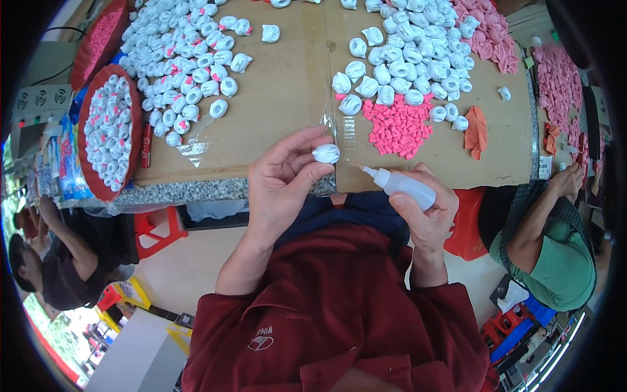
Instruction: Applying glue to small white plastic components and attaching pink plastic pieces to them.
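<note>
Between the thumb and fingers of my left hand (284, 166) is a small white rounded piece (326, 154), held above the table's near edge. My right hand (426, 208) grips a translucent squeeze bottle (408, 187) with a thin needle tip. The tip points left at the white piece; whether it touches is too fine to tell. Just beyond my hands lies a pile of small bright pink pieces (400, 127). A heap of similar white pieces (411, 55) spreads behind it. Another heap (189, 59), some with pink bits on them, covers the table's left part.
A red tray (135, 140) full of white pieces stands at the left edge, beside a red marker (146, 146). An orange rubber scrap (476, 132) and pink pieces (486, 32) lie to the right. Brown cardboard (274, 91) covers the table. People sit at both sides.
</note>
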Action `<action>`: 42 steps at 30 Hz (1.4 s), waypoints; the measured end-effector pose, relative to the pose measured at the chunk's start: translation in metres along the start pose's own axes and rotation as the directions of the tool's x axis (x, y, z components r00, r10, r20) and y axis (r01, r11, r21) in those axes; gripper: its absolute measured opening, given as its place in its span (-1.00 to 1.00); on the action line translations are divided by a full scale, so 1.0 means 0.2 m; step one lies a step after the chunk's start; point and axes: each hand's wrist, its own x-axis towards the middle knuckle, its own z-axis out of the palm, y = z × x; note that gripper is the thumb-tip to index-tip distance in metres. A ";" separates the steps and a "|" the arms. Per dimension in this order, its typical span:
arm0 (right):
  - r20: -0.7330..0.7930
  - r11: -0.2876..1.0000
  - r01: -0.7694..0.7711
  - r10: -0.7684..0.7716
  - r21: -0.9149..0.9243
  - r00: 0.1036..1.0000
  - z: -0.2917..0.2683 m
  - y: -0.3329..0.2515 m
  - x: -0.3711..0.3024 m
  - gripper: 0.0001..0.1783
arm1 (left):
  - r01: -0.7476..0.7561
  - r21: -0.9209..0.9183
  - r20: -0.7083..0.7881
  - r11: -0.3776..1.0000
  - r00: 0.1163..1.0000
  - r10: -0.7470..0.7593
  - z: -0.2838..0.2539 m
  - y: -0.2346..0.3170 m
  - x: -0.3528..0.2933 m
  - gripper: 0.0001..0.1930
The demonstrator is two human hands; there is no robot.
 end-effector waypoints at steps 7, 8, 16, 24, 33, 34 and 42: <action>0.018 1.000 0.007 -0.007 0.007 1.000 0.01 0.00 0.00 -0.64 | 0.015 -0.018 -0.004 1.000 1.000 -0.015 0.00 0.01 -0.01 -0.59; 0.020 1.000 0.007 -0.007 0.009 1.000 0.01 0.00 0.00 -0.64 | 0.015 0.000 0.001 1.000 1.000 -0.015 0.00 0.01 -0.02 -0.59; 0.009 1.000 0.018 -0.018 -0.013 1.000 -0.01 0.01 0.00 -0.63 | 0.046 -0.025 -0.007 0.999 0.999 -0.046 0.00 -0.01 -0.01 -0.61; -0.034 0.999 0.045 -0.044 0.009 0.998 0.03 0.04 0.04 -0.57 | 0.127 -0.087 0.038 0.988 0.991 -0.125 -0.04 -0.01 -0.06 -0.68; -0.016 0.920 0.223 -0.241 -0.322 0.970 0.11 0.06 0.08 -0.59 | 0.137 -0.029 0.006 0.990 0.991 -0.137 -0.03 -0.02 -0.11 -0.69; -0.022 0.919 0.219 -0.239 -0.329 0.971 0.09 0.06 0.07 -0.59 | 0.141 -0.033 0.014 0.989 0.990 -0.141 -0.03 -0.02 -0.11 -0.69; -0.009 0.670 0.268 -0.380 -0.693 0.925 0.03 0.08 0.11 -0.85 | 0.145 -0.050 0.060 0.988 0.988 -0.142 0.01 -0.05 -0.11 -0.71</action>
